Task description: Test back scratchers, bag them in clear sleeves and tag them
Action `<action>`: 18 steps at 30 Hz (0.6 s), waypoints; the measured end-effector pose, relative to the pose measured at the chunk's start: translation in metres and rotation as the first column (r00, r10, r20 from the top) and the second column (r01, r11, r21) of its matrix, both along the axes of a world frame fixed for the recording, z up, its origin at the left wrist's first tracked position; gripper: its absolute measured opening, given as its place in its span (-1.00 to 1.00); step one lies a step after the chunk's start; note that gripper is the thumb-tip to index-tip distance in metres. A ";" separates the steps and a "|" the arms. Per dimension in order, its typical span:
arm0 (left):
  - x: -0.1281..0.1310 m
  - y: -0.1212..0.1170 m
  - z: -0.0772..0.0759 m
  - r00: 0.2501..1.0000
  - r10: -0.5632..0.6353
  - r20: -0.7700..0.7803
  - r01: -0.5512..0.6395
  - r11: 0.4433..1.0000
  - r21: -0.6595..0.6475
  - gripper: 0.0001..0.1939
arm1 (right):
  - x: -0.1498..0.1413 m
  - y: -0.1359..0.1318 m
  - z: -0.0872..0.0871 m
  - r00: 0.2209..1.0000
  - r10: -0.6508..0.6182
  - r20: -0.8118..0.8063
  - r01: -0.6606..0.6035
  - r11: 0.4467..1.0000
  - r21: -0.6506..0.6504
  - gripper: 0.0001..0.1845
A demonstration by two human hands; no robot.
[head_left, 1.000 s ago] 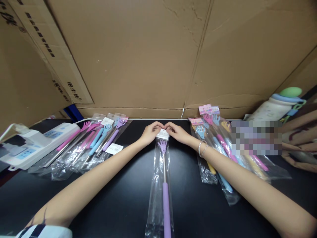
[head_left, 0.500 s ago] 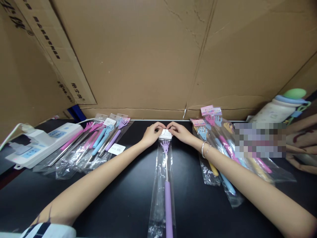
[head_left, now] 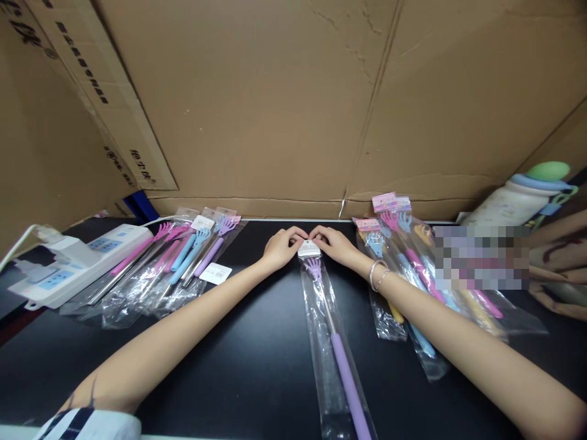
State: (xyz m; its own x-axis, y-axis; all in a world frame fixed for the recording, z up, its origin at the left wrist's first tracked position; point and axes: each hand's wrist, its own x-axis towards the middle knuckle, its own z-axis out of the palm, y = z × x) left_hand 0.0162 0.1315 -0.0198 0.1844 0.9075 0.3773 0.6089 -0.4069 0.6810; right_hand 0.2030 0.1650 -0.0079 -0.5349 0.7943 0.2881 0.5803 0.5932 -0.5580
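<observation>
A purple back scratcher (head_left: pixel 347 382) with a metal shaft lies in a clear plastic bag on the black table, its claw end pointing away from me. At the bag's top is a white header card (head_left: pixel 309 248). My left hand (head_left: pixel 280 249) pinches the card's left side between thumb and fingers. From the other side my right hand (head_left: pixel 334 245), a silver bangle on its wrist, pinches the card's right part. Both hands' fingertips nearly meet above the card.
On the left lie several bagged back scratchers (head_left: pixel 186 252) beside a white power strip (head_left: pixel 82 263). More bagged ones (head_left: pixel 415 256) lie on the right, near a white bottle (head_left: pixel 509 200) with a green lid. Cardboard (head_left: pixel 257 110) stands behind. Another person's hand (head_left: pixel 562 269) is at far right.
The handle end of the bagged purple back scratcher has swung to the right, so it now lies slanted. My hands keep their pinch on the card; the camera view has shifted slightly.
</observation>
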 end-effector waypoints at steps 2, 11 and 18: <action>0.000 -0.002 0.001 0.999 0.017 -0.036 -0.016 1.000 0.012 -0.84 | -0.001 -0.001 0.000 1.000 -0.009 0.025 0.009 1.000 0.021 -0.86; 0.001 -0.004 0.004 0.987 0.048 -0.151 -0.044 0.999 0.028 -0.84 | 0.001 -0.004 0.001 0.984 -0.136 0.114 0.130 0.990 0.061 -0.81; 0.006 -0.012 0.008 0.949 0.031 -0.315 0.002 0.994 0.105 -0.81 | -0.003 -0.018 0.008 0.945 -0.182 0.273 0.135 0.974 0.182 -0.78</action>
State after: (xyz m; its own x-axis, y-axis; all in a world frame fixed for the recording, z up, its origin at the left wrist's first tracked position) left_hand 0.0225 0.1193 -0.0117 0.2965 0.8704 0.3931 0.7922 -0.4540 0.4078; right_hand 0.1998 0.1468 0.0002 -0.4842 0.8321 0.2705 0.7950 0.5475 -0.2611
